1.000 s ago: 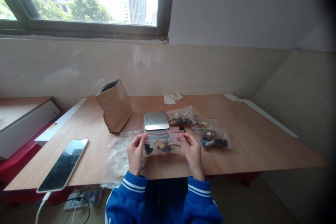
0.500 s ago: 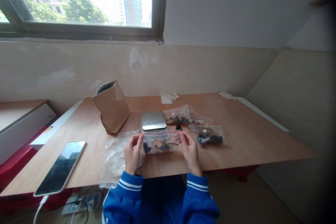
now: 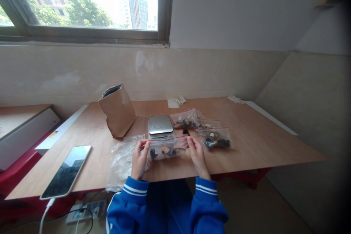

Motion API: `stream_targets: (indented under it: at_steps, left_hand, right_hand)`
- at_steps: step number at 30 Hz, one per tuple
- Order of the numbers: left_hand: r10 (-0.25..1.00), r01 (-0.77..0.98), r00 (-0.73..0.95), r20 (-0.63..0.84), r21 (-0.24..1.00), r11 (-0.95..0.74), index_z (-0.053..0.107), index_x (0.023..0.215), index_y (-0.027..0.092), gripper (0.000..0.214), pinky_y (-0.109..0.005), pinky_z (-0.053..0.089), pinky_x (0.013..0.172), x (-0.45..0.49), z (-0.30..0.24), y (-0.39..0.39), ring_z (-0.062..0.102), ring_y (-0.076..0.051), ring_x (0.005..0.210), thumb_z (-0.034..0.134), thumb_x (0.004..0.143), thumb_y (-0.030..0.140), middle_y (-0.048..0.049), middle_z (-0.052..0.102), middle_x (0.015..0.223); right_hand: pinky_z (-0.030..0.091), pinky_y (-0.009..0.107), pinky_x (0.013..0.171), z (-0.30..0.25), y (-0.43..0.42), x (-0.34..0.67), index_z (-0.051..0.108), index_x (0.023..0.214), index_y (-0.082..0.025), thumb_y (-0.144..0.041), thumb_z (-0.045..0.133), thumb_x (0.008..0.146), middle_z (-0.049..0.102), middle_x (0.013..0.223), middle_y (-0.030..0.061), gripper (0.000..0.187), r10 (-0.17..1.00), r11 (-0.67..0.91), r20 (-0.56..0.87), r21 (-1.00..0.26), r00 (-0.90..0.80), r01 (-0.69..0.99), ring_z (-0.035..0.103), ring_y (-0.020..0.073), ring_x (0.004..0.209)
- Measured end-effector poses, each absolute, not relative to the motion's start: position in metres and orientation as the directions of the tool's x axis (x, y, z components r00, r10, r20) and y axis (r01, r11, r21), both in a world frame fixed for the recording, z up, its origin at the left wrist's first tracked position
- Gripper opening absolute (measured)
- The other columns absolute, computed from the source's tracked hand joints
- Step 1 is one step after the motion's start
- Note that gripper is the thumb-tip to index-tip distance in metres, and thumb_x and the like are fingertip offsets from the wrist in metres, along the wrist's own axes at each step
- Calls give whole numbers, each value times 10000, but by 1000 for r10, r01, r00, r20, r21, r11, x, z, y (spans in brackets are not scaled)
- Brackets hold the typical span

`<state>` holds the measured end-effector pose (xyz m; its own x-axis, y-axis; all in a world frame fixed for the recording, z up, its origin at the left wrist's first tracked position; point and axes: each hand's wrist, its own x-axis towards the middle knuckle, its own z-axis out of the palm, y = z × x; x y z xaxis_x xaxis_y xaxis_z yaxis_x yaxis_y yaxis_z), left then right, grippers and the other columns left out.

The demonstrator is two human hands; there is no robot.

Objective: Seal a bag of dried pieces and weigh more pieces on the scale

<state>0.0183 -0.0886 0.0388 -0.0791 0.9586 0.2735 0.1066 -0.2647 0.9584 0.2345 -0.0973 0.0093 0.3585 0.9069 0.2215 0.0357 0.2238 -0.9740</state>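
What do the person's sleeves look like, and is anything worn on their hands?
The left sleeve and right sleeve are bright blue, like a track jacket, each with two white stripes circling the forearm near the cuff. The left grip and right grip are bare, without gloves.

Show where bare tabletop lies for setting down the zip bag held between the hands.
Bare wood shows right of the zip bags, and between the kraft paper bag and the phone. It is crowded around the scale, where the held zip bag, loose plastic, left hand and right hand bunch.
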Motion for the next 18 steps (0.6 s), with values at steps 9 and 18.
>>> stream_targets:
  at_steps: [9,18]
  left_hand:
    - [965,28,-37,260,965,-260,650,881,173,260,-353,455,898,16,34,-86,612,-213,967,644,756,401,-80,672,984]
    - [947,161,-45,317,938,-306,645,851,177,221,-322,477,829,10,36,-90,612,-199,907,638,768,381,-51,668,903]
  right_hand:
    - [491,321,738,12,-101,238,634,872,-160,-454,633,760,674,889,64,316,905,255,267,-964,332,79,614,181,782]
    - [499,293,724,7,-102,237,620,806,-189,-436,670,733,669,837,31,262,876,293,285,-955,390,40,617,168,766]
